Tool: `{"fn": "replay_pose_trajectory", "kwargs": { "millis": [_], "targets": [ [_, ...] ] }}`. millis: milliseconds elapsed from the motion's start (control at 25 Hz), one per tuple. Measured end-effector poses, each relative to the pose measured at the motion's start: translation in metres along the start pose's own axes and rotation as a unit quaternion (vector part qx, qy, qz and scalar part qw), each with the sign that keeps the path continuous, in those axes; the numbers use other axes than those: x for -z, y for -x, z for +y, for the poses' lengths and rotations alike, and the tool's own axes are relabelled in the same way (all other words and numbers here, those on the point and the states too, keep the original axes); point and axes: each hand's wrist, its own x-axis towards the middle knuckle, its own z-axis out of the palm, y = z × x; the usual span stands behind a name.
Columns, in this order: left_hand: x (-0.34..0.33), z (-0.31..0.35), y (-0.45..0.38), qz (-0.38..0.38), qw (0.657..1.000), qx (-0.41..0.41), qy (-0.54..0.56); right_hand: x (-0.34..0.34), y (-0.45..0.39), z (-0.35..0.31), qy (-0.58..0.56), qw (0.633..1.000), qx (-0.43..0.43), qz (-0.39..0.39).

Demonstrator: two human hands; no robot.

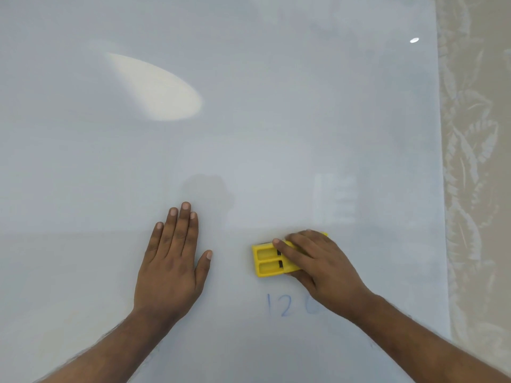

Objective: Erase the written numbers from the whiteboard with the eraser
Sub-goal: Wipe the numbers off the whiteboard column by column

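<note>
Right hand (318, 261) in a closed grip on the yellow eraser (272, 259), lower centre-right just above the blue numbers (284, 305) it must wipe, while the left hand (172, 261) lies flat, released, likely steadying the whiteboard (249, 134).

Right hand (318, 261) gripping eraser (269, 261)
</note>
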Motion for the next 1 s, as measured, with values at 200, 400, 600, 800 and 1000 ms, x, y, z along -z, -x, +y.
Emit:
{"fn": "replay_pose_trajectory", "kwargs": {
  "millis": [200,400,600,800,1000],
  "targets": [
    [-0.003,0.007,0.014,-0.012,1.0,0.012,0.005,0.011,-0.004,0.02,-0.021,0.995,-0.089,0.041],
    [-0.006,0.01,0.022,-0.012,1.0,0.011,0.007,-0.005,-0.025,-0.005,-0.049,0.991,-0.101,0.066],
    [-0.006,0.012,0.033,-0.016,1.0,0.004,0.01,-0.019,0.018,-0.028,-0.022,0.999,-0.041,0.022],
    [-0.004,0.015,0.046,-0.035,0.999,-0.003,0.015,-0.005,0.045,-0.006,0.006,0.999,-0.05,-0.01],
    [-0.009,0.021,0.063,-0.047,0.999,0.004,0.011,-0.009,0.035,-0.007,-0.037,0.989,-0.136,0.041]
  ]
}}
